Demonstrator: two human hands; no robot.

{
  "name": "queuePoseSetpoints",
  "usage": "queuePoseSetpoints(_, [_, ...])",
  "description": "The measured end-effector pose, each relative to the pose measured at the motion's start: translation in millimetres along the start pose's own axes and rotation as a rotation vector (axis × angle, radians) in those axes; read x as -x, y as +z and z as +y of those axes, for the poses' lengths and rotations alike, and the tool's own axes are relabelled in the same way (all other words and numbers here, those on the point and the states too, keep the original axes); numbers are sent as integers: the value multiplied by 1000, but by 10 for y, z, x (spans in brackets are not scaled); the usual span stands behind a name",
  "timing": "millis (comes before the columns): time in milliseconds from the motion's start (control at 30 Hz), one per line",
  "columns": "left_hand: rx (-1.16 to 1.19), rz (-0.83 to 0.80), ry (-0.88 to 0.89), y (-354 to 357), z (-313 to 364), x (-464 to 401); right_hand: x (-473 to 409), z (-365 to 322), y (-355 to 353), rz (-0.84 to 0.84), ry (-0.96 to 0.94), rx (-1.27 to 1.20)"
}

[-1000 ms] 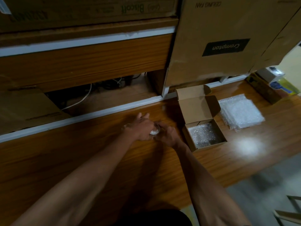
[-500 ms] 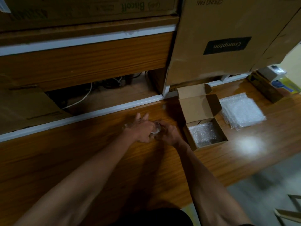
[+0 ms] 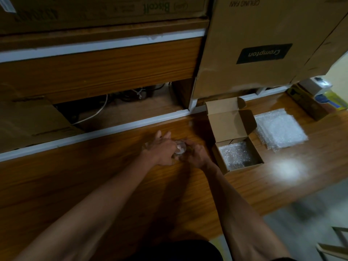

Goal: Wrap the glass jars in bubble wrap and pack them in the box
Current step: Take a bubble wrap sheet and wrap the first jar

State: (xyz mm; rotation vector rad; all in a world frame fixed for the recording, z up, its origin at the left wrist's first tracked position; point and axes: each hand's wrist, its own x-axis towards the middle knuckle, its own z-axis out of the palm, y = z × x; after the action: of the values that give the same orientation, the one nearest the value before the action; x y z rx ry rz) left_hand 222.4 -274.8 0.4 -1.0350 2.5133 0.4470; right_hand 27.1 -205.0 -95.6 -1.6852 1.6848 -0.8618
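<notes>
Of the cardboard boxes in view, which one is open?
The small box on the table right of the hands, lid flipped up and bubble wrap inside. The big Crompton carton and Biscoff carton behind look closed.

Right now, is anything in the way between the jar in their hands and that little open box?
Nothing visible. Both hands, left hand and right hand, hold the jar on the wooden table. Only bare tabletop lies between it and the open box, whose lid stands up at the far side.

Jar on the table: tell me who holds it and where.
Both hands hold the jar: the left hand grips its left side, the right hand its right side. Any wrap around it cannot be told.
</notes>
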Motion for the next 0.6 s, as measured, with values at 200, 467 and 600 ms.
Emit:
queuePoseSetpoints(200, [-50, -80, -21, 157, -134, -245, 16, -37, 3, -3, -6, -12])
queuePoseSetpoints(467, [-18, -64, -33, 52, 6, -30, 40, -45, 7, -5, 3, -1])
queuePoseSetpoints(600, [-57, -86, -7, -18, 48, -47, 36, -52, 2, -3, -10, 10])
